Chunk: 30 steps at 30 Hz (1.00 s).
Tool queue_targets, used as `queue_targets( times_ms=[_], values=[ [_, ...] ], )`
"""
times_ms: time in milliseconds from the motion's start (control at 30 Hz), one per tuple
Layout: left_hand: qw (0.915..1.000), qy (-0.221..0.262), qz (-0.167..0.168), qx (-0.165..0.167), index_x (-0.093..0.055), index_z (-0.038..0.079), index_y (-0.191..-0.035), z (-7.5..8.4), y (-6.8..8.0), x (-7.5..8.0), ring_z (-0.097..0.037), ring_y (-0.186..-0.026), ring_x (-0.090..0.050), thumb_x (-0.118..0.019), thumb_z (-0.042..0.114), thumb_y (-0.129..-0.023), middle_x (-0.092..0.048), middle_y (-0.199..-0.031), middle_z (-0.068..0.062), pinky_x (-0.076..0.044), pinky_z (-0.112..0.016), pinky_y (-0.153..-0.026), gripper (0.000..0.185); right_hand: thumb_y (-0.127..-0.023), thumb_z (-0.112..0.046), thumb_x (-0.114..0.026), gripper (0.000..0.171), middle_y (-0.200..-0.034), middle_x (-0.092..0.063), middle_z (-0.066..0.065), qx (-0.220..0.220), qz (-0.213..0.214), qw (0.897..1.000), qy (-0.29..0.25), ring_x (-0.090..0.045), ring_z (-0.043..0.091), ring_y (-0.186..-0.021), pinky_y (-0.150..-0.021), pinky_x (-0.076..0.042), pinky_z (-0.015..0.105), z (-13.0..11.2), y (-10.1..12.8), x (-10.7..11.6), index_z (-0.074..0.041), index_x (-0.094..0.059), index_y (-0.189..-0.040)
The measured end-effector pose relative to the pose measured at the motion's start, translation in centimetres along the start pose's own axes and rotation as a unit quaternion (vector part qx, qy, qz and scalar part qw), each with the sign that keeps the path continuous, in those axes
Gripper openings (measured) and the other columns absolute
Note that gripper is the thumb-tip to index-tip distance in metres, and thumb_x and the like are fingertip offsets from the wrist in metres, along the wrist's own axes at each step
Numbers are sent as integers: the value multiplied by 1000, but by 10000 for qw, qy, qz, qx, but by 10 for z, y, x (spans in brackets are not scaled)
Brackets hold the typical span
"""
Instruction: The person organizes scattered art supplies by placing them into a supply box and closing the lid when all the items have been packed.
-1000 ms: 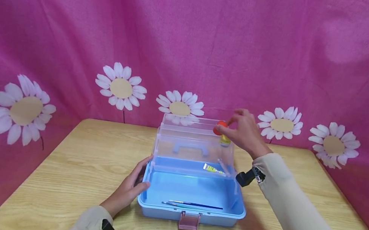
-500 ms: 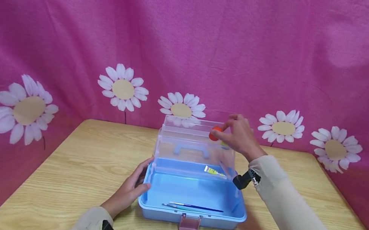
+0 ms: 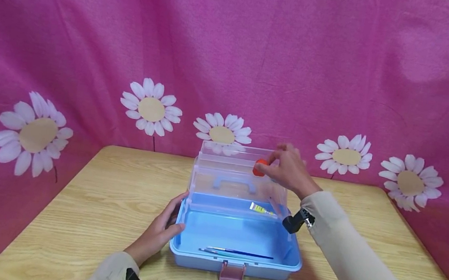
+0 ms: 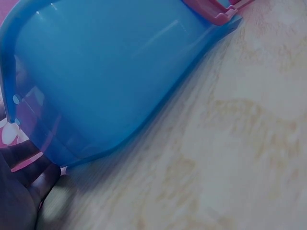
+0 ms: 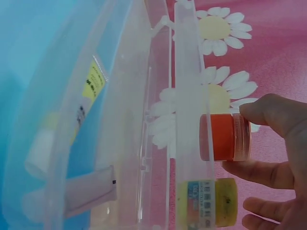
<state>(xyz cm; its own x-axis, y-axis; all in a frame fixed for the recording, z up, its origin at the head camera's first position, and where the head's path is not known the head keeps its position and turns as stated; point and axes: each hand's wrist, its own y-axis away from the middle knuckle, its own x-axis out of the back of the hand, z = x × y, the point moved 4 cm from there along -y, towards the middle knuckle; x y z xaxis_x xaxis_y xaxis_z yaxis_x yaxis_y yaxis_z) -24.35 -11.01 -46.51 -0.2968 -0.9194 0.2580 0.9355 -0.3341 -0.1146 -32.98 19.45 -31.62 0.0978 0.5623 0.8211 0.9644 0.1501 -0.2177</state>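
Note:
A light blue storage box (image 3: 287,244) stands open mid-table, its clear lid (image 3: 236,180) upright. My right hand (image 3: 266,165) pinches a small orange-capped jar (image 3: 259,167) at the lid's upper right shelf. The right wrist view shows thumb and finger of that hand (image 5: 237,139) on the orange jar (image 5: 223,136), with a yellow-capped jar (image 5: 211,202) just below on the same shelf. My left hand (image 3: 171,219) rests on the box's left wall, fingers fairly straight, thumb at the rim. In the left wrist view the palm (image 4: 21,191) lies by the blue wall (image 4: 105,72).
Thin paintbrushes (image 3: 236,253) lie along the box's front floor, and a yellow-labelled tube (image 3: 260,208) lies at the back. A pink latch (image 3: 231,273) hangs at the front. The wooden table (image 3: 89,198) ends at a pink daisy-print cloth (image 3: 234,58) behind and at the sides.
My right hand has carried the orange jar slightly left and down against the lid's shelf. It now hides the yellow-capped jar in the head view. The left hand has stayed on the box.

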Motion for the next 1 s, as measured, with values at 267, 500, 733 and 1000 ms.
queue_targets(
  times_ms=[267, 500, 733, 1000],
  values=[
    [10000, -58, -6, -34, -21, 46, -148, -3, -1, 0, -23, -144, -25, -53, 20, -97, -23, -158, 3, -24, -47, -115, 65, -82, -40, -72, 29, -144, -38, 18, 46, -41, 9999, 80, -27, 36, -133, -96, -31, 62, 2, 0, -6, -11, -71, -77],
    [10000, -56, 21, -5, -22, 47, -148, -3, -2, 0, -23, -143, -26, -53, 18, -97, -25, -157, 2, -24, -48, -115, 66, -82, -40, -73, 30, -143, -39, 20, 70, -84, 9998, 195, -27, 37, -132, -96, -28, 63, 4, -1, -9, -11, -71, -76],
    [10000, -49, 21, -11, -22, 45, -148, -2, -2, 0, -24, -144, -25, -53, 20, -97, -24, -157, 2, -23, -48, -115, 65, -82, -40, -73, 29, -144, -38, 18, -9, -146, 9998, 161, -26, 36, -133, -99, -24, 66, 4, -1, -11, -11, -71, -77],
    [10000, -61, 13, 9, -21, 46, -148, -3, -1, 0, -23, -144, -25, -52, 19, -98, -23, -157, 2, -23, -48, -115, 65, -82, -41, -73, 30, -143, -39, 18, -49, -142, 9997, 188, -26, 36, -133, -99, -24, 64, 3, -1, -13, -11, -70, -78]
  ],
)
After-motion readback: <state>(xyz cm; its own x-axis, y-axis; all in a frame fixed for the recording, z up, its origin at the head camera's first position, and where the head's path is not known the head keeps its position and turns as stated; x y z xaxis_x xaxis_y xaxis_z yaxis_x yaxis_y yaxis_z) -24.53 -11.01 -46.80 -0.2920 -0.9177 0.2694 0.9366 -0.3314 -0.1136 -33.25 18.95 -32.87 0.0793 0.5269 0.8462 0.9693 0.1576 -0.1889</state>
